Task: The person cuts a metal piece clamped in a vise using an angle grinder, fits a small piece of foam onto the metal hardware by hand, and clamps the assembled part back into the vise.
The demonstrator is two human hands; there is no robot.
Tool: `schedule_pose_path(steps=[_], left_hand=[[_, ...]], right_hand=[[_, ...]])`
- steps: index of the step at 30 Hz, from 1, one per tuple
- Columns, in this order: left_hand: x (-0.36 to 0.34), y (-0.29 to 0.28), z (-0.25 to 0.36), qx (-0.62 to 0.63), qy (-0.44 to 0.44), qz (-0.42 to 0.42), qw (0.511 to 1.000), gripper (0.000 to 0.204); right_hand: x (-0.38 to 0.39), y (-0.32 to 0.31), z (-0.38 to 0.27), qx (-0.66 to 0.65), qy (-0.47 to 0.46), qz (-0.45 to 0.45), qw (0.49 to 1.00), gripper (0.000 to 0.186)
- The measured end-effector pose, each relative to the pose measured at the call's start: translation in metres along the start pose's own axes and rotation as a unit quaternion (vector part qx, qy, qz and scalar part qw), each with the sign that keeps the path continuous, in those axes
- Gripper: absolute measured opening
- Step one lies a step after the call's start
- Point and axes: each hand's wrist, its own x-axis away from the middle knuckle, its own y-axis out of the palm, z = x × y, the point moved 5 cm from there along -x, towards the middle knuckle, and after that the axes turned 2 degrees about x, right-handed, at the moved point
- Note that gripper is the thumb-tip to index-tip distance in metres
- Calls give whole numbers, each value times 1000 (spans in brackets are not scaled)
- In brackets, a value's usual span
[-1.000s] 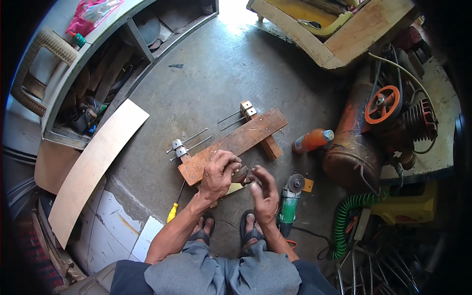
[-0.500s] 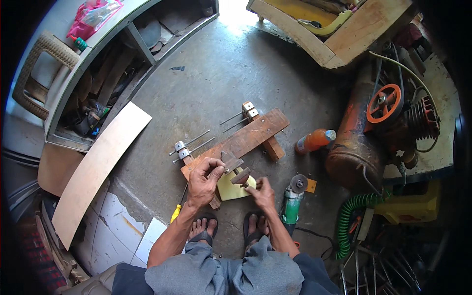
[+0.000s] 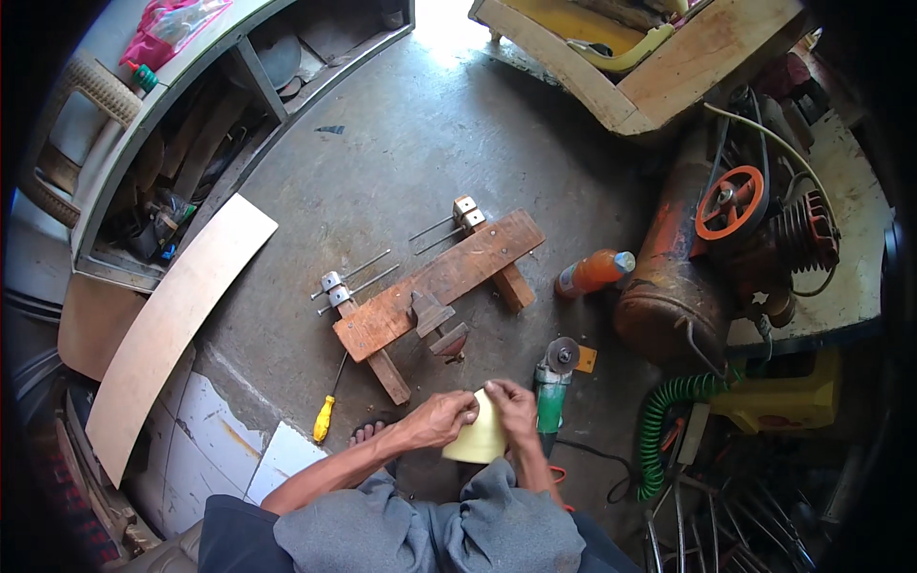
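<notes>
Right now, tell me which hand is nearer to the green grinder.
Right. The right hand is just left of the green grinder in the picture; the left hand is farther left, across the yellow sheet both hold.

The legs were covered by creased blue-grey cloth [image 3: 373,525], bunched into soft folds around the rounded knees. Darker navy cloth [image 3: 234,530] was seen at both sides of the lap. The forearms [image 3: 349,468], hands [image 3: 447,418] and left toes [image 3: 367,433] were uncovered by any garment.
</notes>
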Motion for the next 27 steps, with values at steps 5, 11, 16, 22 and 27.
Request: schedule_pose_path(steps=[5, 11, 16, 22, 27], left_hand=[[18, -8, 8, -32, 8, 41, 999, 10], [52, 6, -7, -43, -73, -42, 996, 15], [44, -18, -4, -50, -13, 103, 993, 16], [28, -76, 40, 93, -40, 216, 971, 15], [25, -99, 44, 311, -80, 238, 917, 20]], right_hand=[[7, 17, -1, 71, -22, 93, 993, 39], [-10, -54, -58, -208, -148, 243, 936, 21], [19, -10, -130, 21, -236, 142, 961, 23], [11, 12, -109, -58, -154, 35, 986, 28], [24, 37, -131, -150, -167, -71, 972, 29]])
